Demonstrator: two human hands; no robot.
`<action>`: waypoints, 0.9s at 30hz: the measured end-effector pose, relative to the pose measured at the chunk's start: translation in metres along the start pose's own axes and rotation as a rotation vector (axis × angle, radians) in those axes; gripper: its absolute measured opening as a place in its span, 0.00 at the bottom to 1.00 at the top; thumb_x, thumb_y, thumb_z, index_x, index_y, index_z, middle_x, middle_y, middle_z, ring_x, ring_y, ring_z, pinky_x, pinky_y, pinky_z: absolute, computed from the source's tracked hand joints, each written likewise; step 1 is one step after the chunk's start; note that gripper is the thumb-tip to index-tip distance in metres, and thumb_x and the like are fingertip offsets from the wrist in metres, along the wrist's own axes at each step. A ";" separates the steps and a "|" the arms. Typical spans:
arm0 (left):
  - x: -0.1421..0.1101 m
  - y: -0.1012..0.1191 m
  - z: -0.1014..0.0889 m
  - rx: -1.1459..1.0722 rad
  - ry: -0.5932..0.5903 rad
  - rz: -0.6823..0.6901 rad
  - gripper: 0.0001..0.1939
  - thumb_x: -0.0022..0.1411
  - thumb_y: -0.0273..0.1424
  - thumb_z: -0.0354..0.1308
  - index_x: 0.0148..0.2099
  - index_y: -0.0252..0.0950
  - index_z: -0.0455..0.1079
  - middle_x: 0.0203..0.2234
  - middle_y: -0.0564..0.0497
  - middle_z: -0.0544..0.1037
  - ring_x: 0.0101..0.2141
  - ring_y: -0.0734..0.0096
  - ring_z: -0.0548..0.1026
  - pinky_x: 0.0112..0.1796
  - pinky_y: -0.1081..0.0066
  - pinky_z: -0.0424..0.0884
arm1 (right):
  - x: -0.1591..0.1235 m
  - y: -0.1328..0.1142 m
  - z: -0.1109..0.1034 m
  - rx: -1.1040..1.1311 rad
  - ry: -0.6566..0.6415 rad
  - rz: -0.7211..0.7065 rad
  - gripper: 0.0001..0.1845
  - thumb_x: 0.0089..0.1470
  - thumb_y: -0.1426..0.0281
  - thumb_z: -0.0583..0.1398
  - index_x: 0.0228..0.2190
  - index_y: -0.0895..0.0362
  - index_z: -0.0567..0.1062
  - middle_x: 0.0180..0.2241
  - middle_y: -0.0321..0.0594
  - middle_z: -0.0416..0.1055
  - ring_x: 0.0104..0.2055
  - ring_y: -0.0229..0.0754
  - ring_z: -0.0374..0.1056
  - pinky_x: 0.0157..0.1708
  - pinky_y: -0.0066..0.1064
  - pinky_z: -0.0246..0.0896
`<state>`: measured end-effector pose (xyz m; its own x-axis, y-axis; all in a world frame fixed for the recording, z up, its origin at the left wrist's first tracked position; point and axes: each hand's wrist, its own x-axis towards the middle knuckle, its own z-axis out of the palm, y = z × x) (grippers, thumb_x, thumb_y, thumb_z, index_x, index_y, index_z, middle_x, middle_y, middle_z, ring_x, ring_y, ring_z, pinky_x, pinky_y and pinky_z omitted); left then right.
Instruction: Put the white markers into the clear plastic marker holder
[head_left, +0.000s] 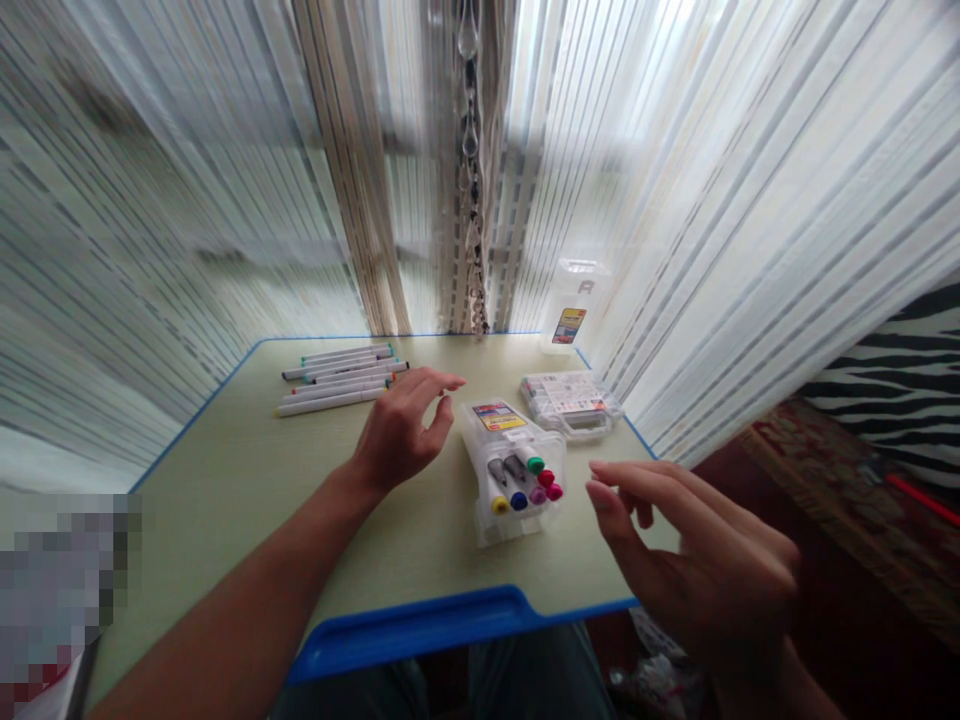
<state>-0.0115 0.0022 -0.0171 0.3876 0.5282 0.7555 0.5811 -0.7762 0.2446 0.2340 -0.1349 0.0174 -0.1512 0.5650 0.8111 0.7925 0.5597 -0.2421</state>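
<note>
A clear plastic marker case (501,440) lies open-ended on the pale green desk (240,480), with several markers (525,483) inside showing yellow, blue, green, purple and pink caps. My left hand (405,425) hovers just left of the case, fingers loosely curled and apart, holding nothing. My right hand (697,555) floats at the case's right, over the desk's front right corner, fingers spread and empty. A row of several loose white markers (341,378) lies at the far left of the desk.
A second clear case (570,400) lies flat at the right rear, and a third (574,305) stands upright in the back corner. Sheer striped curtains surround the desk. A blue tray lip (420,625) runs along the front edge. A zebra-patterned cloth (900,370) is at right.
</note>
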 end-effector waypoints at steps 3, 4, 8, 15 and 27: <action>0.000 -0.003 0.001 -0.030 -0.072 -0.008 0.15 0.62 0.17 0.52 0.48 0.32 0.74 0.39 0.45 0.80 0.43 0.62 0.79 0.48 0.63 0.76 | -0.010 0.010 0.000 0.011 -0.041 0.106 0.04 0.61 0.75 0.64 0.39 0.58 0.79 0.28 0.38 0.78 0.25 0.34 0.70 0.28 0.26 0.68; -0.001 -0.003 0.000 -0.044 -0.107 -0.012 0.17 0.61 0.17 0.52 0.49 0.32 0.73 0.40 0.45 0.80 0.44 0.62 0.78 0.48 0.62 0.76 | -0.013 0.013 0.001 0.027 -0.066 0.140 0.04 0.61 0.73 0.64 0.40 0.58 0.78 0.29 0.38 0.78 0.24 0.34 0.70 0.28 0.26 0.68; -0.001 -0.005 -0.003 -0.085 -0.285 -0.009 0.29 0.54 0.16 0.54 0.59 0.33 0.69 0.50 0.43 0.78 0.52 0.58 0.76 0.55 0.57 0.73 | -0.024 0.022 0.003 0.113 -0.210 0.294 0.09 0.60 0.69 0.64 0.43 0.56 0.78 0.34 0.39 0.81 0.25 0.37 0.71 0.26 0.28 0.69; -0.001 0.000 -0.002 -0.154 -0.450 0.036 0.37 0.57 0.26 0.64 0.68 0.36 0.60 0.60 0.40 0.72 0.59 0.52 0.71 0.61 0.52 0.68 | -0.039 0.026 0.017 0.275 -0.480 0.404 0.21 0.57 0.66 0.65 0.52 0.56 0.77 0.47 0.46 0.80 0.43 0.47 0.76 0.41 0.38 0.74; 0.000 0.016 0.008 -0.247 -0.401 0.097 0.34 0.57 0.28 0.66 0.65 0.36 0.64 0.58 0.40 0.76 0.59 0.56 0.73 0.59 0.56 0.70 | -0.035 0.028 0.041 0.444 -0.543 0.364 0.13 0.67 0.69 0.54 0.42 0.57 0.80 0.43 0.47 0.81 0.44 0.49 0.76 0.46 0.40 0.70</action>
<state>0.0033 -0.0073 -0.0179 0.7049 0.5031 0.5000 0.3603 -0.8612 0.3586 0.2374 -0.1139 -0.0395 -0.2861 0.9119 0.2944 0.5548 0.4082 -0.7250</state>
